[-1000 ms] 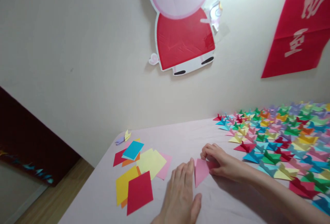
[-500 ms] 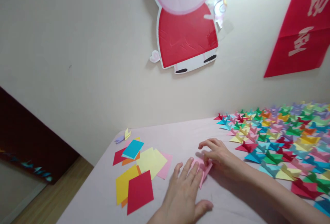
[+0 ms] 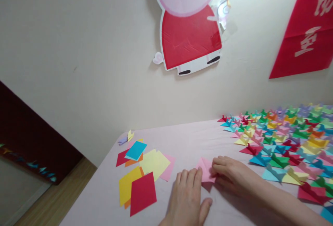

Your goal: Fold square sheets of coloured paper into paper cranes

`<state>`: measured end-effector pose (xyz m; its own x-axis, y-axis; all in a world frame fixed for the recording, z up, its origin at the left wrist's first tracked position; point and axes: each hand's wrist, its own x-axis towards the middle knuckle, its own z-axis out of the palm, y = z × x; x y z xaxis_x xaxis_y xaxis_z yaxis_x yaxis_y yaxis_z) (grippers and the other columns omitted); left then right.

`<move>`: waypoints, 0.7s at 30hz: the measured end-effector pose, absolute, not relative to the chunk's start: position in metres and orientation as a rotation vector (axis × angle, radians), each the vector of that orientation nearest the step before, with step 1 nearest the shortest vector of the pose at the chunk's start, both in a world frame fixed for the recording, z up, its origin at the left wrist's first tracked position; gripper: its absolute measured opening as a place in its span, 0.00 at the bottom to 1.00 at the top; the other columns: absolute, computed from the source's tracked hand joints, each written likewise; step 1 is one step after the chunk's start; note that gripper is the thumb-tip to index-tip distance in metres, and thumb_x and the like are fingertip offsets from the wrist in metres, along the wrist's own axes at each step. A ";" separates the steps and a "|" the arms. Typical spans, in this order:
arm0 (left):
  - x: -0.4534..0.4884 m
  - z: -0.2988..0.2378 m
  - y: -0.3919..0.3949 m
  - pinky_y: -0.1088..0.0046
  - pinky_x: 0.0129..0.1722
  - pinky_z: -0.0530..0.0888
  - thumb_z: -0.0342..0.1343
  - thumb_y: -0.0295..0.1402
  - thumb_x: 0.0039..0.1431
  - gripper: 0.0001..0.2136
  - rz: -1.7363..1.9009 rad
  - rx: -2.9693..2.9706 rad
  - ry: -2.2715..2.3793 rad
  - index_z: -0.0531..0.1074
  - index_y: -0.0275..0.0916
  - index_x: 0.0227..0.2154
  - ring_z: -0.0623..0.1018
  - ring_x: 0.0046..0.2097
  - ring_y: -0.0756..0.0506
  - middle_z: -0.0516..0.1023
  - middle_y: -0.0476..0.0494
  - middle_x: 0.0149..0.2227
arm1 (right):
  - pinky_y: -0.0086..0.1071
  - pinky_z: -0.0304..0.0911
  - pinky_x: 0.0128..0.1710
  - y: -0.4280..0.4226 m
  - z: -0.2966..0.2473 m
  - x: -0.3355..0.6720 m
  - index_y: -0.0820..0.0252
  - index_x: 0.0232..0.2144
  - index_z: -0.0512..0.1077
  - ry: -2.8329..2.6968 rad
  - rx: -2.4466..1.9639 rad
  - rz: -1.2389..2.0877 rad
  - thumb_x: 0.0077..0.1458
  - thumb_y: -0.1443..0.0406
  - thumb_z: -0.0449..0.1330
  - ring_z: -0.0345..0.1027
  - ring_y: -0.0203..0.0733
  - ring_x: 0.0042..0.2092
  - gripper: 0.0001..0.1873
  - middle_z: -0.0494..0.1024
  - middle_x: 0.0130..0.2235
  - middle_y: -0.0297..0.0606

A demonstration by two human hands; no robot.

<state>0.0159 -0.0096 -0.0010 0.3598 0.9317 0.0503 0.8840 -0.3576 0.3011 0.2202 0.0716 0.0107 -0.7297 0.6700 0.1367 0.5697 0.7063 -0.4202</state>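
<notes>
A pink sheet of origami paper (image 3: 205,171), folded with crease lines showing, sits between my two hands, its lower edge slightly off the cloth. My left hand (image 3: 186,193) is at the paper's left side, fingers together and bent, with the index fingertip on its edge and the thumb stretched out to the right. From the right, my right hand (image 3: 231,173) grips the paper's right corner between curled fingers and a thumb that is mostly hidden.
Loose coloured sheets, among them a red sheet (image 3: 143,194) and a blue sheet (image 3: 136,150), lie left of my hands. Rows of folded paper cranes (image 3: 279,160) fill the right side. Two small folded pieces (image 3: 127,138) rest at the far left corner. A wall (image 3: 117,63) stands behind.
The pink paper has turned and now shows a broader face with a point upward. My left fingers have drawn in from lying flat, and my right fingers have come down onto its right corner.
</notes>
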 end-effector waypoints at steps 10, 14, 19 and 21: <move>0.012 -0.008 -0.010 0.50 0.59 0.66 0.51 0.29 0.60 0.32 0.290 2.432 1.646 0.52 0.34 0.67 0.65 0.61 0.33 0.59 0.31 0.65 | 0.30 0.53 0.29 0.086 0.026 0.202 0.59 0.26 0.73 -2.362 -1.564 0.689 0.58 0.65 0.54 0.70 0.42 0.31 0.11 0.80 0.29 0.39; 0.011 -0.006 -0.010 0.52 0.58 0.67 0.52 0.33 0.63 0.26 0.356 2.438 1.632 0.58 0.43 0.64 0.66 0.59 0.35 0.60 0.38 0.65 | 0.30 0.53 0.30 0.085 0.031 0.194 0.58 0.27 0.74 -2.372 -1.678 0.613 0.59 0.67 0.55 0.73 0.44 0.33 0.10 0.82 0.32 0.41; 0.011 -0.008 -0.007 0.55 0.57 0.67 0.52 0.38 0.65 0.23 0.385 2.430 1.611 0.62 0.42 0.61 0.66 0.58 0.36 0.64 0.41 0.63 | 0.29 0.55 0.31 0.086 0.027 0.194 0.57 0.29 0.74 -2.374 -1.675 0.618 0.59 0.67 0.55 0.74 0.43 0.35 0.09 0.82 0.34 0.39; 0.011 -0.008 -0.007 0.54 0.57 0.67 0.51 0.39 0.66 0.22 0.371 2.442 1.603 0.63 0.41 0.61 0.66 0.57 0.36 0.64 0.42 0.63 | 0.29 0.55 0.32 0.087 0.025 0.193 0.57 0.30 0.73 -2.371 -1.675 0.608 0.58 0.67 0.55 0.74 0.43 0.35 0.07 0.82 0.34 0.39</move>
<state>0.0109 -0.0071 -0.0079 0.3817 0.9188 0.1005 0.8694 -0.3939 0.2983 0.1932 0.0867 0.0250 -0.3514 0.9319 -0.0900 0.8603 0.2835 -0.4236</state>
